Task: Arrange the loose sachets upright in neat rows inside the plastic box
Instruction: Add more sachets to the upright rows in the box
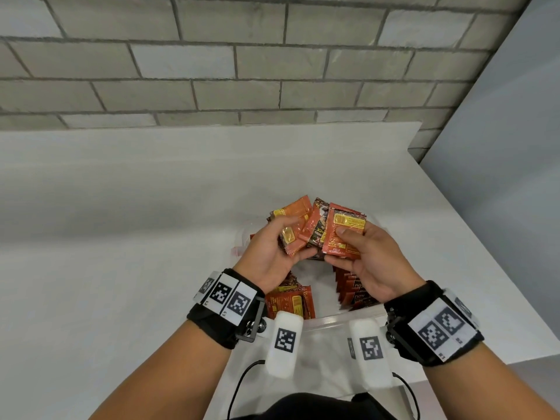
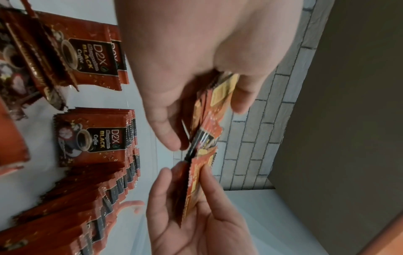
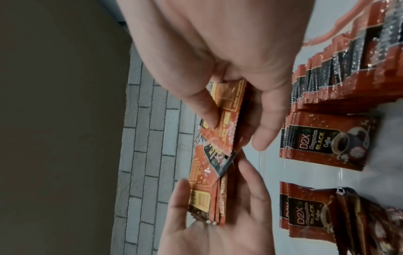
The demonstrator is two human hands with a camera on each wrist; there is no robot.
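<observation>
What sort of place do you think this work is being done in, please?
Probably a plain workroom or storage corner, not a kitchen: a bare white table stands against a grey block wall, holding only a clear plastic box of coffee sachets.

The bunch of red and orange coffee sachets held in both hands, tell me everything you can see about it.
The bunch of red and orange coffee sachets is a fanned, uneven handful of flat, glossy foil-like packets with crimped edges and yellow printed panels. The left hand grips one side, the right hand the other, thumbs on the fronts. It is held above the clear plastic box.
</observation>
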